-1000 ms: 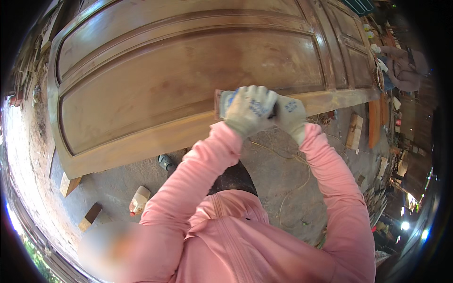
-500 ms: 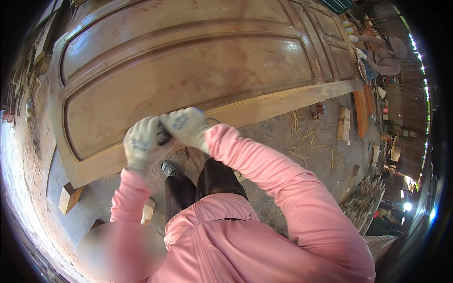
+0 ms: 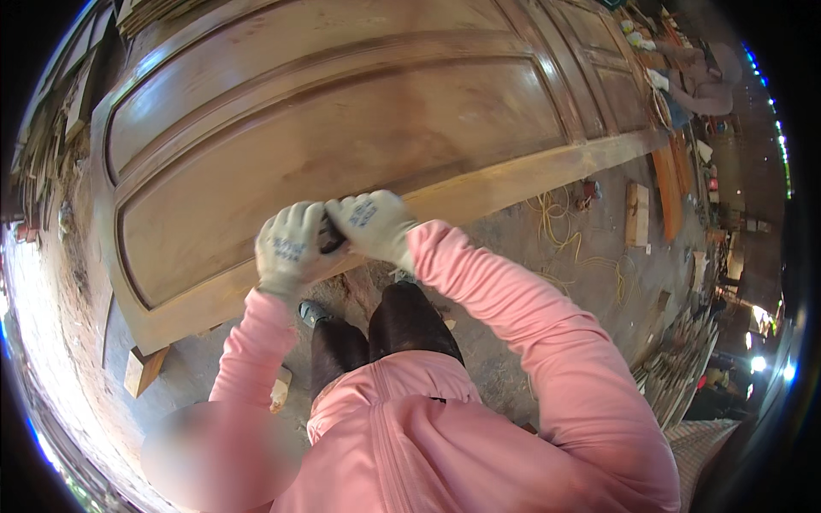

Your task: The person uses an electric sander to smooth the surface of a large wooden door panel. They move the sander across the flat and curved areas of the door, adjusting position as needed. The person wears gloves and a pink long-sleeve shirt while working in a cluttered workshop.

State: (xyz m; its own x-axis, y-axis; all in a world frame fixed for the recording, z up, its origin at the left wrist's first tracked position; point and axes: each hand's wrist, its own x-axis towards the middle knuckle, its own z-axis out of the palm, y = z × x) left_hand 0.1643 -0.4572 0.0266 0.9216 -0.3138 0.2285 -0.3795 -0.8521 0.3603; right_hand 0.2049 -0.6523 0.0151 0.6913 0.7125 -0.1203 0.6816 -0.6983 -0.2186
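A large brown wooden door with recessed panels lies flat in front of me. At its near edge, toward the left, my gloved left hand is closed with fingers curled on a dark, rounded hand-sized tool. Right beside it, my gloved right hand is also closed on that tool, its knuckles touching or nearly touching the left hand. Most of the tool is covered by the gloves, so its kind cannot be made out. The pale near rail of the door lies under and around both hands.
A wooden support block stands under the door's near left corner. Yellow cord coils on the floor at right, near a wooden block and reddish planks. Another person is at the door's far right end.
Both hands, together with the dark tool, have moved a little to the right along the door's near edge. The whole view has also shifted slightly.
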